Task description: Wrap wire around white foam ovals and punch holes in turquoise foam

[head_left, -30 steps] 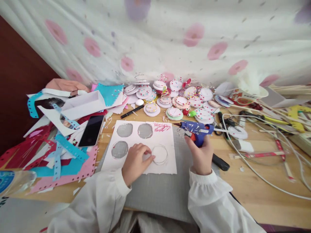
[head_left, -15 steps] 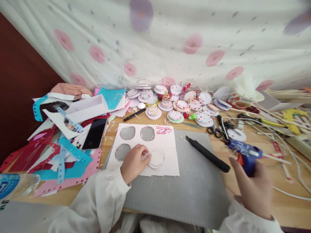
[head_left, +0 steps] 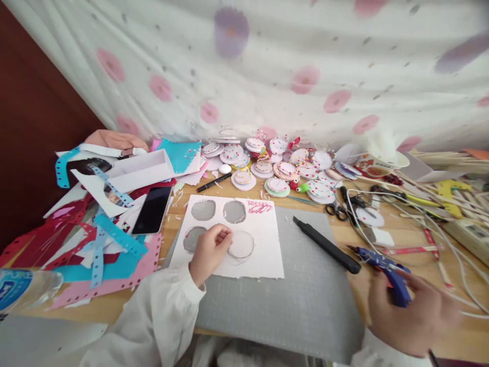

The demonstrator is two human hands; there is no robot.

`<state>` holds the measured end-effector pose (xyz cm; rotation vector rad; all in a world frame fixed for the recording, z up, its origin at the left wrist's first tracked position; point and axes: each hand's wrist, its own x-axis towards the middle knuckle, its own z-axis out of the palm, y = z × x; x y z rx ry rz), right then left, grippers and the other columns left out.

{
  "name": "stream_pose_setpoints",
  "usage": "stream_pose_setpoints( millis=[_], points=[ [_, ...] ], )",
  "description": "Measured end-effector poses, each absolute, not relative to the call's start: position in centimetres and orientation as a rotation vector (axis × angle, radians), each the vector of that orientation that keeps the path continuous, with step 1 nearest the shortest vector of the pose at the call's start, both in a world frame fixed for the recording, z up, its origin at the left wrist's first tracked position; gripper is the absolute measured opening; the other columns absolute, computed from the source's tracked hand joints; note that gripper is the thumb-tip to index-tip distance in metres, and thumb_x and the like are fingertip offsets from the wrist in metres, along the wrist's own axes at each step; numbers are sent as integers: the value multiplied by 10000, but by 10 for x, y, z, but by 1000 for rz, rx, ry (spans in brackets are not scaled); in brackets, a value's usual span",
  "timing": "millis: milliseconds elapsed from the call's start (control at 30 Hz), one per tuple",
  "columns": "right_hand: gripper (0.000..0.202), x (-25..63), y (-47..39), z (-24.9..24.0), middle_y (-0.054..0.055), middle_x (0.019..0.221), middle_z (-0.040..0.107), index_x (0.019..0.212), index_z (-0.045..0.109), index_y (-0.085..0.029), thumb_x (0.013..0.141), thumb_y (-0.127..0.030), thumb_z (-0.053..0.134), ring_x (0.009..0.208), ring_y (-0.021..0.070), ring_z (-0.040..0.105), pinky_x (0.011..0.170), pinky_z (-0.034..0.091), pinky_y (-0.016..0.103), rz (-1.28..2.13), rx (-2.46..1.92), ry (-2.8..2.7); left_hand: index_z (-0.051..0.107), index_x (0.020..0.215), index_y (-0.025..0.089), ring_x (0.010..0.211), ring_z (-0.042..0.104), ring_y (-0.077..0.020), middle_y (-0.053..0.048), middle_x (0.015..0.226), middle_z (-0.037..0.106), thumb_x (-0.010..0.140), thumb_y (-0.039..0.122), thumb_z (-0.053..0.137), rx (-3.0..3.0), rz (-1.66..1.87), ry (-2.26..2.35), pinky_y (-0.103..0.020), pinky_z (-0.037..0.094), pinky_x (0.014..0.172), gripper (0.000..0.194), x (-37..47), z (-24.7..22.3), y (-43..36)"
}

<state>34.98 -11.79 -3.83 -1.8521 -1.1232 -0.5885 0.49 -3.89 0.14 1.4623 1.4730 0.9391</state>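
My left hand [head_left: 211,250] is closed in a pinch at the left edge of a thin round disc [head_left: 242,244] with a dark outline. This disc lies on or just above a white sheet [head_left: 263,255] with several round holes cut through it. A grey cutting mat [head_left: 282,311] is under the sheet. My right hand [head_left: 408,311], partly blurred, is over the handle of a blue glue gun [head_left: 385,266]. Its thumb and fingers are apart around the handle. The glue gun rests low at the table's right side. A black utility knife [head_left: 326,244] lies across the mat's right edge.
Decorated round layered pieces [head_left: 277,186] stand along the curtain [head_left: 267,61]. Paper scraps [head_left: 120,239], a phone [head_left: 152,210] and a bottle [head_left: 28,285] are on the left. Scissors [head_left: 336,210], white cables [head_left: 464,265] and a paper bowl [head_left: 380,164] are on the right.
My right hand has lowered the glue gun to the table, and its fingers have loosened around the handle. My left hand stays at the disc, which has shifted slightly.
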Motion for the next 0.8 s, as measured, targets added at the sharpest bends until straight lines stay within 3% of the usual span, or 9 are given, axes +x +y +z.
stream_pose_setpoints(
  millis=[133, 233, 300, 400, 567, 800],
  points=[
    [300, 279, -93, -28, 93, 947, 626, 994, 579, -192, 780, -395, 625, 809, 218, 601, 754, 499, 430, 457, -1516, -1262, 590, 801, 175, 663, 628, -157, -19, 698, 641, 793, 322, 605, 1322, 1090, 1425, -270, 501, 634, 148, 11, 13, -34],
    [326, 226, -63, -17, 85, 1058, 650, 1044, 580, -217, 786, -405, 648, 921, 206, 626, 846, 499, 406, 1203, -1223, -1178, 591, 834, 167, 664, 614, -146, -24, 716, 641, 791, 333, 623, 1257, 1212, 1390, -258, 492, 624, 175, 20, 28, -27],
    [333, 199, -44, -11, 74, 1134, 639, 1077, 594, -230, 790, -387, 657, 1003, 207, 607, 879, 490, 388, 1465, -1057, -1087, 588, 840, 163, 655, 605, -139, -21, 713, 635, 795, 332, 625, 1233, 1272, 1356, -252, 484, 615, 178, 26, 37, -22],
    [373, 176, -26, -8, 61, 1155, 633, 1101, 614, -230, 771, -391, 675, 998, 205, 595, 815, 511, 350, 1626, -914, -940, 593, 833, 164, 649, 591, -134, -11, 699, 622, 802, 338, 624, 1255, 1274, 1316, -249, 473, 615, 179, 31, 39, -16],
    [338, 180, -20, -19, 13, 800, 660, 928, 661, -175, 683, -391, 747, 617, 108, 533, 583, 441, 243, 1680, -1011, -822, 621, 803, 161, 599, 525, -109, 10, 653, 574, 833, 398, 595, 1172, 1223, 1255, -236, 431, 600, 240, 21, 17, -4],
    [333, 188, -21, -14, -26, 605, 559, 787, 624, -154, 637, -415, 765, 492, 65, 406, 476, 290, 204, 1970, -905, -813, 679, 1020, 159, 897, 613, -235, -102, 958, 684, 775, 539, 627, 944, 842, 763, -355, 460, 821, 455, 16, -8, -5]
  ],
)
